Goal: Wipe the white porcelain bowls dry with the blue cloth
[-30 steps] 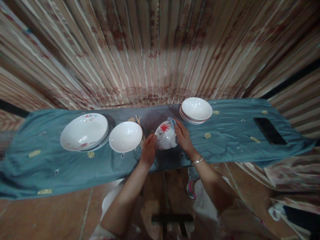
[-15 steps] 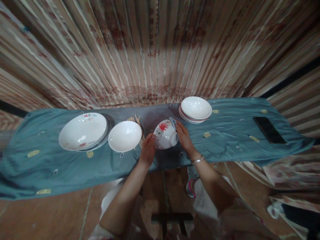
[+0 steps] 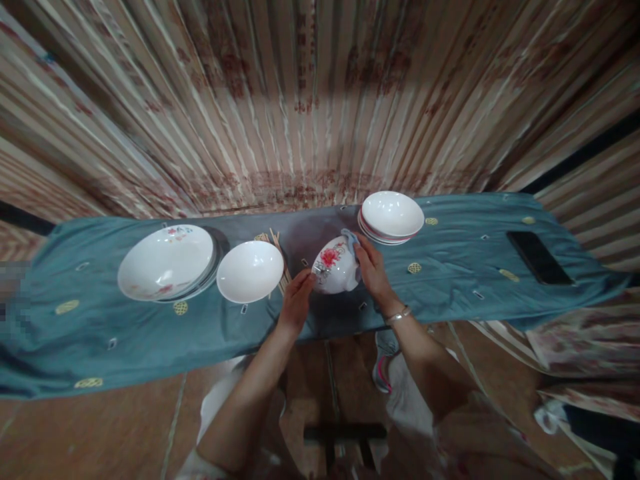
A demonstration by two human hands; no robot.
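Between my hands a white bowl (image 3: 336, 270) with a red flower on its outside is tilted, its outer side and foot turned toward me. My left hand (image 3: 297, 301) grips the bowl's left edge, fingers closed on it. A light blue cloth (image 3: 349, 240) is bunched in my right hand (image 3: 373, 270), which presses it against the bowl's right side. Left of the bowl, chopsticks (image 3: 279, 250) lie on the table, partly hidden by a plain white bowl (image 3: 250, 272). Just behind my right hand stands a stack of white bowls (image 3: 393, 215).
A stack of large flowered dishes (image 3: 165, 263) sits on the left of the table with the teal cloth (image 3: 445, 293). A black phone (image 3: 539, 258) lies at the right. A pleated curtain (image 3: 300, 120) hangs behind the table.
The flowered bowl has shifted slightly right and turned a little. My right hand and the blue cloth have moved slightly along its right side.
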